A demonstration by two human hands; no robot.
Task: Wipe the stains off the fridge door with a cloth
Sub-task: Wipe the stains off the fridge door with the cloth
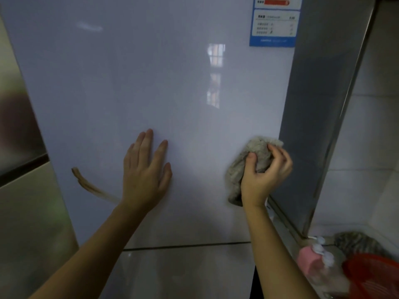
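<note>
**Two hands on the fridge door, one flat, one gripping the cloth**

Nearest the camera, two bare forearms reach up from the bottom edge toward the pale, glossy fridge door (pixel 138 83). At the lower right, off the door, stand one pink pump bottle (pixel 311 266), one red basket (pixel 371 277) just beside it, and one grey striped rag (pixel 356 241) behind them; all three are blurred.

The left hand (pixel 144 175) lies flat against the door, palm down, fingers (pixel 146 141) stretched out straight and only slightly spread, holding nothing. Four fingers and the thumb all show, and all appear to touch the surface.

The right hand (pixel 264 171) is curled tight around one grey-beige cloth (pixel 248 160), thumb pressed into its front and the other fingers folded over the bunched top. The cloth sits against the door near its right edge, and a loose tail hangs below the wrist.

One brown stain (pixel 90 184) runs as a curved streak on the door to the left of the left hand, its lower end disappearing behind the wrist. The cloth is well apart from it, with the flat hand between them.

A dark horizontal seam (pixel 185 245) crosses the fridge front below both hands. Farther up, at the door's top right corner, is one blue-and-white label (pixel 274 24), its print too blurred to read.
</note>
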